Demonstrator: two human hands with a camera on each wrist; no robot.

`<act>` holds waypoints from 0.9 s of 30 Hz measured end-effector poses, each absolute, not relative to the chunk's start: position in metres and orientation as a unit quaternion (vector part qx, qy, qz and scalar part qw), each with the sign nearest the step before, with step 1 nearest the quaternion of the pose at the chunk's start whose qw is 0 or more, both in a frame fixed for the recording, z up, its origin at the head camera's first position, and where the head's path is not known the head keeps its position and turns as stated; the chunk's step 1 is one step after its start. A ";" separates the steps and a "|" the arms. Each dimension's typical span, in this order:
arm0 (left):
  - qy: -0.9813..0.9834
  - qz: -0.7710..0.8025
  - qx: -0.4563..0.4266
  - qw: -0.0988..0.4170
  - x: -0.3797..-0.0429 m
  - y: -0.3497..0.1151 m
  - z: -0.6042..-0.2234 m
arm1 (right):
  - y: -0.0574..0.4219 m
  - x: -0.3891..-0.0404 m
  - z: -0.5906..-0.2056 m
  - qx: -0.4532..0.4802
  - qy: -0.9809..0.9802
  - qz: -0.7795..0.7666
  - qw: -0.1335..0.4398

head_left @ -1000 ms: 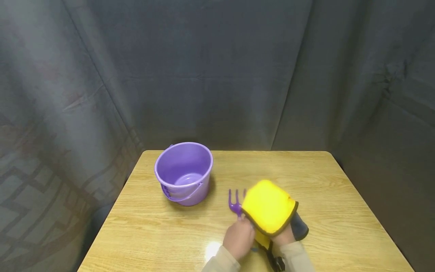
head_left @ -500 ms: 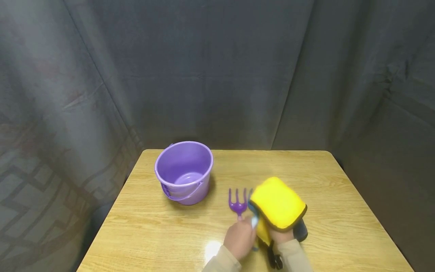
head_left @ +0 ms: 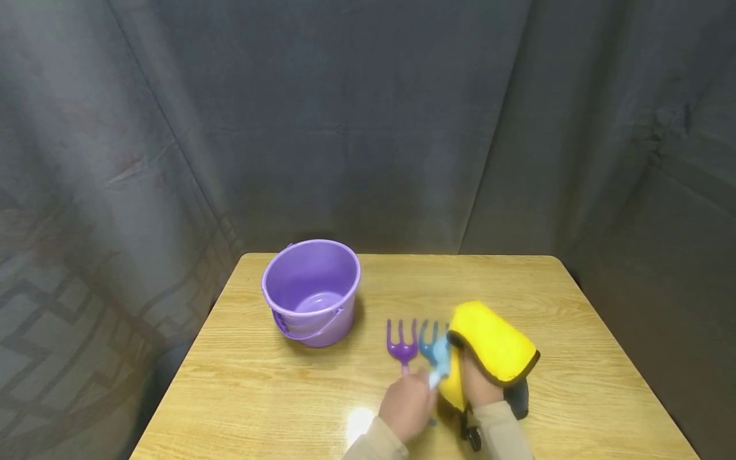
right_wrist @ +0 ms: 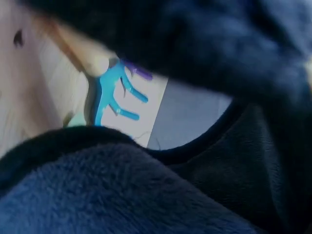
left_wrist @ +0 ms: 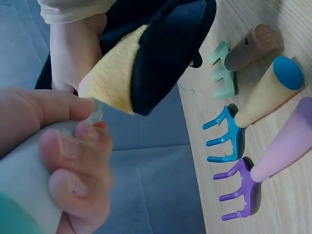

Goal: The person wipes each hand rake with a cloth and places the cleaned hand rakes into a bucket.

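My left hand (head_left: 407, 404) grips the pale handle (left_wrist: 27, 163) of a small light-blue hand tool (head_left: 441, 355); its blurred head leaves the exact kind unclear. My right hand (head_left: 478, 381) holds a plush cloth (head_left: 491, 342), yellow on one face and dark grey on the other. The cloth drapes over the fingers, hiding most of them, and hangs beside the tool's head; whether they touch I cannot tell. Three toy hand rakes lie side by side on the table: a purple one (left_wrist: 249, 195) with a pink handle, a blue one (left_wrist: 236, 139), and a green one (left_wrist: 225, 73) with a brown handle.
A purple bucket (head_left: 339, 319) stands upright at the left back of the wooden table (head_left: 259, 396), its handle folded down in front. Grey curtains (head_left: 368, 128) hang behind and at both sides of the table.
My right hand and the cloth have moved right, off the light-blue tool. The tool's head and the blue rake's tines now show, while the left hand stays in about the same place.
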State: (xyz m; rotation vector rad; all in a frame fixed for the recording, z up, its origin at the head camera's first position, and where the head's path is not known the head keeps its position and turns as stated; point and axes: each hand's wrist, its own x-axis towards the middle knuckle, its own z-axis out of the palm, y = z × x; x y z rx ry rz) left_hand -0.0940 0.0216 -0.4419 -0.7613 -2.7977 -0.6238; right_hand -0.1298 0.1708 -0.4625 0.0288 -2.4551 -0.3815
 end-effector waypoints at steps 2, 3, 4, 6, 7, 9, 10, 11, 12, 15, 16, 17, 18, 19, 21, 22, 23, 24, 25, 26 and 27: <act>-0.936 -0.214 -0.264 0.089 -0.094 0.021 -0.442 | 0.173 -0.131 -0.464 0.042 -0.931 0.100 0.348; -0.935 -0.215 -0.268 0.089 -0.094 0.021 -0.442 | 0.174 -0.132 -0.465 0.052 -0.910 0.190 0.365; -0.933 -0.219 -0.271 0.088 -0.094 0.021 -0.442 | 0.174 -0.132 -0.465 0.041 -0.909 0.208 0.358; -0.932 -0.219 -0.273 0.089 -0.093 0.020 -0.442 | 0.176 -0.131 -0.466 0.028 -0.913 0.214 0.346; -0.933 -0.216 -0.274 0.092 -0.093 0.020 -0.442 | 0.176 -0.131 -0.465 0.024 -0.917 0.201 0.343; -0.934 -0.203 -0.277 0.100 -0.093 0.018 -0.443 | 0.178 -0.131 -0.465 0.019 -0.927 0.157 0.339; -0.934 -0.198 -0.279 0.102 -0.094 0.018 -0.444 | 0.179 -0.131 -0.464 0.020 -0.930 0.138 0.340; -0.935 -0.192 -0.280 0.104 -0.094 0.017 -0.444 | 0.179 -0.131 -0.464 0.022 -0.932 0.120 0.342; -0.936 -0.188 -0.281 0.102 -0.094 0.017 -0.445 | 0.180 -0.131 -0.463 0.022 -0.933 0.107 0.343; -0.936 -0.186 -0.285 0.089 -0.095 0.016 -0.446 | 0.183 -0.132 -0.463 0.021 -0.937 0.093 0.337; -0.936 -0.187 -0.285 0.084 -0.095 0.016 -0.446 | 0.183 -0.132 -0.463 0.019 -0.938 0.094 0.332; -0.936 -0.190 -0.285 0.079 -0.095 0.016 -0.446 | 0.184 -0.132 -0.463 0.018 -0.939 0.097 0.329; -0.936 -0.193 -0.284 0.075 -0.095 0.016 -0.446 | 0.185 -0.132 -0.464 0.016 -0.939 0.106 0.327; -0.936 -0.193 -0.285 0.076 -0.095 0.016 -0.446 | 0.185 -0.132 -0.464 0.014 -0.938 0.120 0.325; -0.935 -0.195 -0.287 0.081 -0.095 0.017 -0.446 | 0.186 -0.132 -0.464 0.001 -0.932 0.156 0.326; -0.934 -0.195 -0.288 0.084 -0.096 0.017 -0.446 | 0.185 -0.132 -0.464 -0.008 -0.928 0.178 0.326; -0.933 -0.194 -0.289 0.088 -0.096 0.017 -0.447 | 0.185 -0.132 -0.464 -0.015 -0.923 0.200 0.328; -0.933 -0.194 -0.290 0.091 -0.096 0.017 -0.447 | 0.185 -0.132 -0.464 -0.025 -0.917 0.224 0.330; -0.933 -0.196 -0.289 0.090 -0.096 0.017 -0.447 | 0.185 -0.131 -0.463 -0.036 -0.911 0.247 0.330; -0.932 -0.202 -0.287 0.087 -0.097 0.017 -0.448 | 0.185 -0.131 -0.463 -0.045 -0.903 0.268 0.332; -0.932 -0.209 -0.284 0.078 -0.097 0.017 -0.448 | 0.185 -0.131 -0.463 -0.053 -0.895 0.288 0.336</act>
